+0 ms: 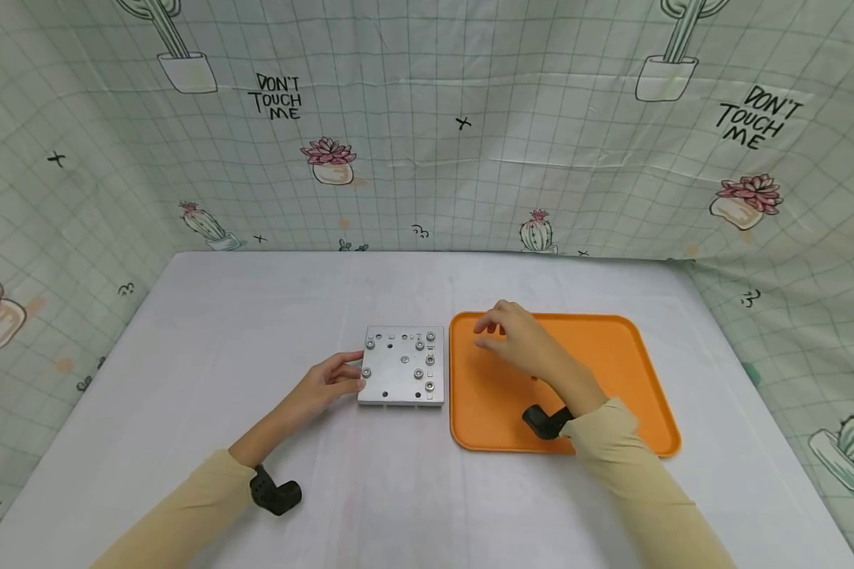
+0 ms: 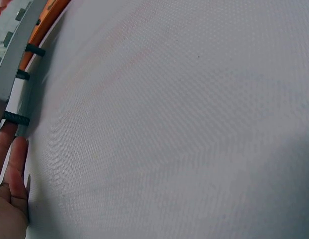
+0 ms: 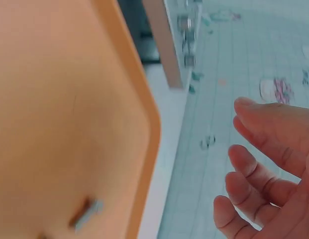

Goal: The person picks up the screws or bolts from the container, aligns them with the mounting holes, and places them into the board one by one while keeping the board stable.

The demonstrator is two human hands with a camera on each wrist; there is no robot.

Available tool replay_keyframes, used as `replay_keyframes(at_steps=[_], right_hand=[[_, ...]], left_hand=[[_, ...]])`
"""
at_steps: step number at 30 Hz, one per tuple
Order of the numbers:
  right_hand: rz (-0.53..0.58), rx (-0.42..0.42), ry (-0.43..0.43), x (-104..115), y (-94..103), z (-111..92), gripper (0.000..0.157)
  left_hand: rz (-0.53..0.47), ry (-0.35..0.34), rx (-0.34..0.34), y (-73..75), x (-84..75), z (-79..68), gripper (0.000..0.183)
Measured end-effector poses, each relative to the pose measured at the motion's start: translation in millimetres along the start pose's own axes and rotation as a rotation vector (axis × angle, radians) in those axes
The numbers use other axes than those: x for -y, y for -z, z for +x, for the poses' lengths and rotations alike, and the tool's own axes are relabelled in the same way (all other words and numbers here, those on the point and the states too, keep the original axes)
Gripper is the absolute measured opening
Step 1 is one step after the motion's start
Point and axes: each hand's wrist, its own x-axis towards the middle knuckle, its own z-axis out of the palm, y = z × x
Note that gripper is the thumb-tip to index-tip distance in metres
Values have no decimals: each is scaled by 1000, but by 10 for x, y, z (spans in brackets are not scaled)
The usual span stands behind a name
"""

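A silver metal plate (image 1: 398,379) with several socket-head bolts (image 1: 430,360) in it sits at the middle of the table. My left hand (image 1: 330,379) touches its left edge with thumb and fingertips. In the left wrist view, threaded bolt ends (image 2: 16,118) stick out below the plate, and the fingers (image 2: 17,164) reach close to one of them. Above the left part of the orange tray (image 1: 498,427) hovers my right hand (image 1: 519,340), fingers loosely bent and apart. Nothing shows between its fingertips (image 3: 239,186). A small blurred metal piece (image 3: 87,214) lies in the tray.
The tray's raised left rim (image 1: 452,379) runs close beside the plate. A white cloth (image 1: 256,308) covers the table, and a printed curtain (image 1: 413,182) hangs behind and at both sides. Each wrist carries a black camera (image 1: 276,494).
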Motion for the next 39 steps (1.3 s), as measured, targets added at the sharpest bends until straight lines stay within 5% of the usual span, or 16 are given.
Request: replay_keyframes(at_steps=[19,27,39], right_hand=[[-76,48,-41,-619,217,-324,10],[-97,87,-7,-730,165,-377,10],[-56,173,-68,-798,62,-393,7]], left_hand=[[-8,-29,14,11,-33,3,57],[-8,-32,16,7,-38,8,57],[-11,-11,10,11,-25,-16,56]])
